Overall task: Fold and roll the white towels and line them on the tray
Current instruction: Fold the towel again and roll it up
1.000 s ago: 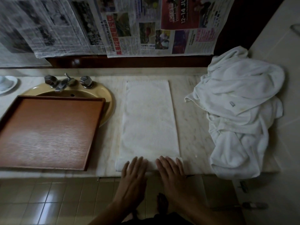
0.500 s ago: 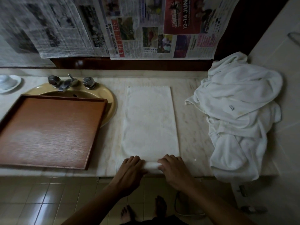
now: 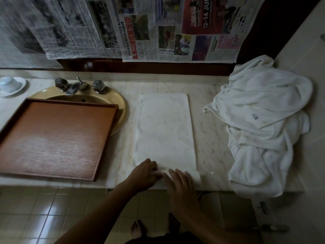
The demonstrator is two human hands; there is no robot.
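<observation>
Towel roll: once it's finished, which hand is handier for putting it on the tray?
Likely the left hand: the tray lies left of the towel, on that hand's side; the right hand would have to cross over. Both rest on its rolled end.

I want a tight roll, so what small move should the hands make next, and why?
Probably roll it one turn forward, pressing evenly. Only the near end of the folded towel is wound into a roll; the rest lies flat ahead. The left hand and right hand both sit on that roll, and the wooden tray holds no rolled towel yet.
</observation>
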